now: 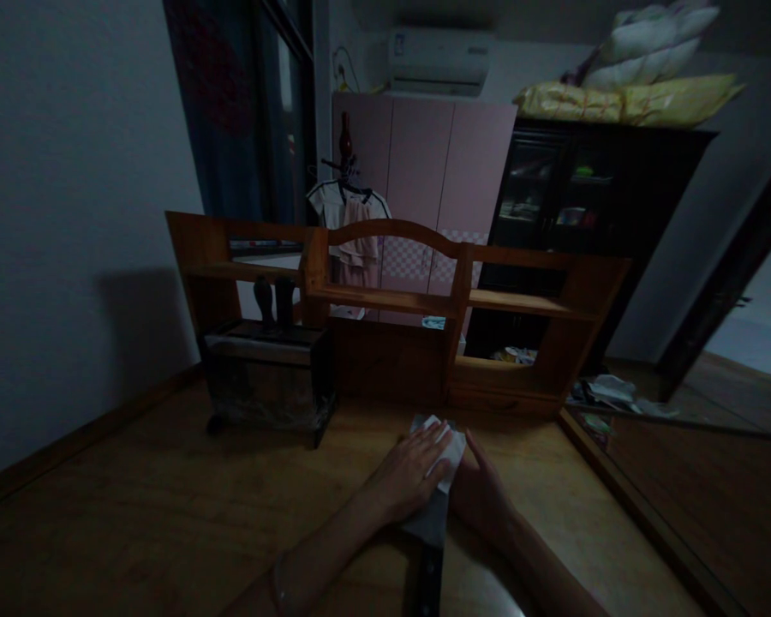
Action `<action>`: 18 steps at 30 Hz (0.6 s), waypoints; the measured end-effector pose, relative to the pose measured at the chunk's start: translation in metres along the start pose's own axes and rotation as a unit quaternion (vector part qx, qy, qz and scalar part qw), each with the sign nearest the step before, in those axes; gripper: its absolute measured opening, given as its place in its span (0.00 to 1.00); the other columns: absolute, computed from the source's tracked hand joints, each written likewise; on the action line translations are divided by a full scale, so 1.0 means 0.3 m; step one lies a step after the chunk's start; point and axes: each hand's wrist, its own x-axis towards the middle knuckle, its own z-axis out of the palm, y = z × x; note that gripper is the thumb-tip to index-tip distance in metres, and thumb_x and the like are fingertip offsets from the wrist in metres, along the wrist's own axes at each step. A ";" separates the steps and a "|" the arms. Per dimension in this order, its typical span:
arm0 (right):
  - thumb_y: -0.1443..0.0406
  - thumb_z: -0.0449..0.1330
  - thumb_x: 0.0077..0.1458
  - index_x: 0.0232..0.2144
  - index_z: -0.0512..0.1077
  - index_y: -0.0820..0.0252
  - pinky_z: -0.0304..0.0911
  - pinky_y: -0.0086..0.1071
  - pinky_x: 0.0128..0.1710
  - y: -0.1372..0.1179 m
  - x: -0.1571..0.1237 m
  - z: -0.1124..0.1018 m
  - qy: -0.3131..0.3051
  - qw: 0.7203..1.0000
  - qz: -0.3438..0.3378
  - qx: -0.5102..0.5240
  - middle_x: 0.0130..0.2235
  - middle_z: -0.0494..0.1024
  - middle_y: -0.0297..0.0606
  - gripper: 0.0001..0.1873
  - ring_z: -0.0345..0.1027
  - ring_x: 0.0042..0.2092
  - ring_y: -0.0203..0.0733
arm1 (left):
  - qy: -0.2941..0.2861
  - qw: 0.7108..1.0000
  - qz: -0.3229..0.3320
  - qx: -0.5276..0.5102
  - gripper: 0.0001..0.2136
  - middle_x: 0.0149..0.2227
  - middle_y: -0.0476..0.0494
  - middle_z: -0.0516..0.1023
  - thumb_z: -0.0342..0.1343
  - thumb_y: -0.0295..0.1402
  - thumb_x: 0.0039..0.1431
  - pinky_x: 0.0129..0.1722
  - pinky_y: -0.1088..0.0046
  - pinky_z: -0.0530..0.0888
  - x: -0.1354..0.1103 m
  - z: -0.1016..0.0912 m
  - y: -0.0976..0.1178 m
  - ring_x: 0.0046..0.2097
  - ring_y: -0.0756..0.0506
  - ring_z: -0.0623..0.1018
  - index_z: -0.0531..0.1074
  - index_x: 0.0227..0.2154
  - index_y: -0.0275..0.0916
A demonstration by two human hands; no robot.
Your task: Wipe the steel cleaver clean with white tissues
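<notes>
A cleaver [432, 521] lies on the wooden tabletop, its dark handle [429, 583] pointing toward me. My left hand [415, 471] rests over the blade, fingers pressing a folded white tissue [448, 458] against it. Beside the blade's right edge is my right hand [481, 497], thumb stretched up next to the tissue. Its other fingers are hidden, so I cannot tell whether they grip the blade. Neither hand is on the handle.
A knife block [263, 381] with dark-handled tools stands at the left back. Behind it runs a low wooden shelf unit [385, 300]. A raised wooden edge [636, 506] borders the tabletop on the right. The room is dim.
</notes>
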 end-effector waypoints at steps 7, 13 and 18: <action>0.52 0.60 0.54 0.47 0.73 0.57 0.54 0.44 0.59 0.024 0.007 0.010 0.009 1.000 -0.007 0.004 0.47 0.78 0.40 0.22 0.64 0.57 0.48 | 0.001 1.000 0.007 -0.007 0.22 0.67 0.49 0.54 0.32 0.35 0.71 0.66 0.63 0.54 0.001 -0.017 0.026 0.67 0.49 0.53 0.52 0.65 0.45; 0.48 0.54 0.57 0.52 0.69 0.59 0.52 0.46 0.58 0.029 0.005 0.020 -0.053 0.998 0.031 0.017 0.48 0.77 0.44 0.28 0.65 0.56 0.50 | 0.035 0.999 -0.034 0.007 0.21 0.65 0.48 0.60 0.32 0.34 0.71 0.67 0.63 0.54 0.006 0.005 0.005 0.66 0.49 0.56 0.57 0.63 0.43; 0.47 0.51 0.60 0.50 0.70 0.58 0.54 0.46 0.56 0.034 0.000 0.003 -0.058 0.997 0.044 0.006 0.45 0.78 0.43 0.27 0.69 0.51 0.50 | 0.068 0.995 -0.064 0.025 0.22 0.64 0.46 0.61 0.32 0.34 0.71 0.66 0.61 0.57 0.007 0.021 -0.010 0.66 0.47 0.57 0.59 0.62 0.41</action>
